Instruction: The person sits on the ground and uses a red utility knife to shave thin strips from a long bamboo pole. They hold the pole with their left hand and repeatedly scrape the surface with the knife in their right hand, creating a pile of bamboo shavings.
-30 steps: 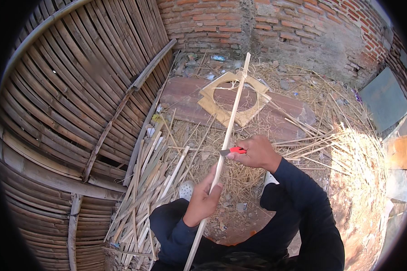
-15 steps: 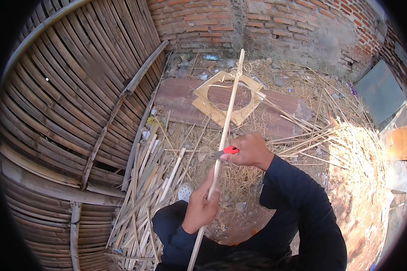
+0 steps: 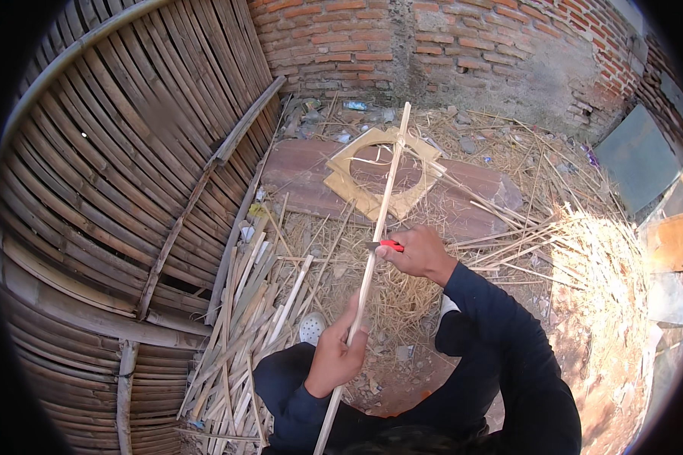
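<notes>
A long, pale bamboo strip [image 3: 388, 188] slants away from my body toward the brick wall. My left hand [image 3: 337, 358] is wrapped around its nearer part. Farther up the strip, my right hand [image 3: 420, 252] grips a small red-handled knife [image 3: 391, 245]. Its dark blade lies across the strip, touching it. Thin curls of shaved bamboo cling near the strip's far end. Beneath that end lies a tan cardboard piece [image 3: 341, 186] with a round hole cut in it.
To the left stands a bamboo slat wall [image 3: 106, 182], with a pile of split bamboo strips [image 3: 231, 356] at its foot. More thin strips [image 3: 520, 241] lie at right among straw. A reddish-brown board [image 3: 296, 171] is under the cardboard. Ahead rises a brick wall [image 3: 341, 45].
My right hand and the knife have slid along the strip toward its far end. My left hand keeps its hold in about the same place. The view has tilted slightly up.
</notes>
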`<state>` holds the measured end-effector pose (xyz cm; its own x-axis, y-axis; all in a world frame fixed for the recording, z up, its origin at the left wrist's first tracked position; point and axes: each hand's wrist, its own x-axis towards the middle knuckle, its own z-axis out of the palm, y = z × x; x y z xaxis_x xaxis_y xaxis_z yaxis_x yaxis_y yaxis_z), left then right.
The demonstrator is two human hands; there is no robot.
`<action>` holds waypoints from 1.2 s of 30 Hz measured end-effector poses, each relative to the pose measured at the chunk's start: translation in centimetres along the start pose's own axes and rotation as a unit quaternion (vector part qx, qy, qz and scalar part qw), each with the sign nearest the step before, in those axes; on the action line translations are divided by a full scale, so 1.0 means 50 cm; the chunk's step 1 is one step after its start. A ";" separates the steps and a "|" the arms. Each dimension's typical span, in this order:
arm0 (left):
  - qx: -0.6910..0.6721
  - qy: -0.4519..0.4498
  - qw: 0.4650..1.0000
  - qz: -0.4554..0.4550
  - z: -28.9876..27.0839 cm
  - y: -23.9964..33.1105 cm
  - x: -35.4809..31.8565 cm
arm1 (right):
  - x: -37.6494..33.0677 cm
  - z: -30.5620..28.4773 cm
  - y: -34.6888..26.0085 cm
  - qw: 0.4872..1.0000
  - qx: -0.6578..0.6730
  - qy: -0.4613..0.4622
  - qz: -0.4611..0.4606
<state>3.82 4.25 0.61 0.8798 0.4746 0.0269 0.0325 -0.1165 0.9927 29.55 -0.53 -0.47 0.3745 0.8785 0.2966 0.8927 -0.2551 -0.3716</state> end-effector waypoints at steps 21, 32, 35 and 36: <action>0.094 -0.061 0.992 -0.053 0.030 -0.011 -0.049 | 0.074 -0.009 0.239 0.970 -0.089 0.151 0.171; -0.085 -0.036 0.991 -0.092 0.056 -0.051 -0.011 | 0.072 -0.008 0.207 0.905 0.281 -0.062 0.312; -0.166 -0.026 0.973 -0.157 0.036 -0.026 0.011 | 0.048 0.003 0.121 0.907 0.332 -0.119 0.229; -0.161 -0.011 0.975 -0.155 0.027 -0.033 0.011 | 0.036 0.010 0.076 0.960 0.230 -0.091 0.133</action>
<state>4.89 3.54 -1.16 0.8615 0.4243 -0.2788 0.1510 0.3103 0.9386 33.51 0.30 -1.77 0.4869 0.8735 -0.0063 0.5506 -0.3125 -0.7741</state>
